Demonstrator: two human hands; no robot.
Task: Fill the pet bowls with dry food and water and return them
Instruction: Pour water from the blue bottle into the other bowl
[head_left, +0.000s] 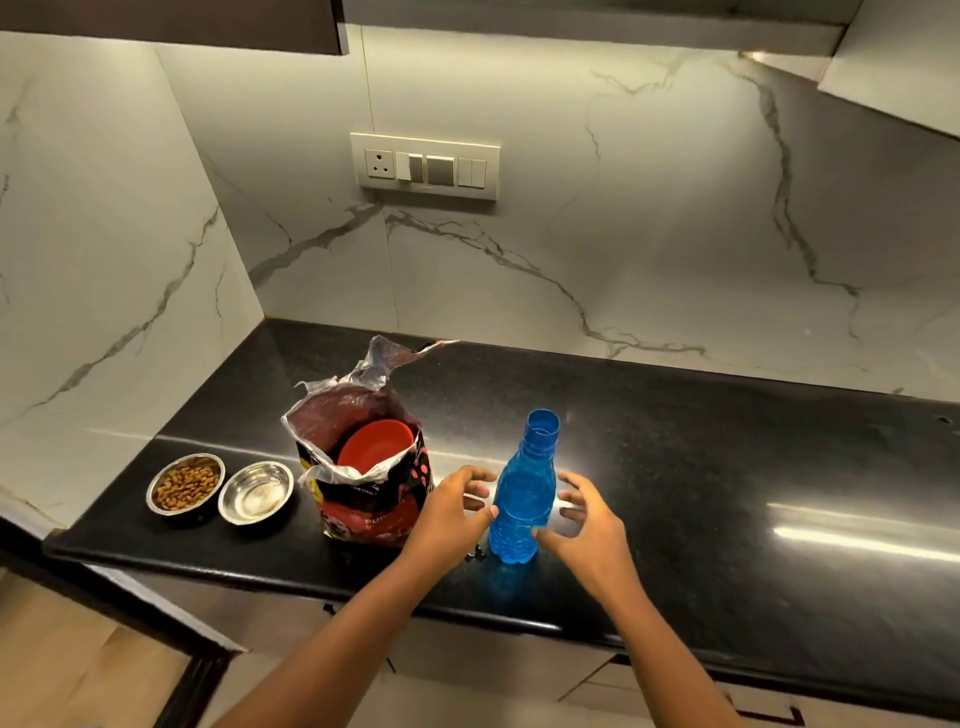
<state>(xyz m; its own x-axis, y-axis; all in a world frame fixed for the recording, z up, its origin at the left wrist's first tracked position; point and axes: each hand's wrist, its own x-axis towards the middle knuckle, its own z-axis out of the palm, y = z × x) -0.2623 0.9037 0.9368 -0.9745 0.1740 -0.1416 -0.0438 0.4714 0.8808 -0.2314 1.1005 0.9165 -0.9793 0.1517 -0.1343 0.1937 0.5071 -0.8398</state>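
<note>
A person stands at a black counter (727, 467) under a marble wall. A blue water bottle (521, 493) stands upright near the front edge, its cap off. The left hand (449, 512) and right hand (589, 525) flank it, fingers spread and curved; the left thumb touches the bottle's side, and the right thumb tip meets it low down, not yet a firm grip. To the left stands an open pet food bag (371, 483) with a red scoop (376, 444) inside. Further left sit two steel bowls: the left bowl (185, 484) holds dry kibble, the right bowl (256, 493) looks empty. The step in hand appears to be the water. It would go best with one hand closing around the bottle's middle, gently since thin plastic squeezes and spills, then a slow pour into the empty bowl, kept clear of the kibble.
</note>
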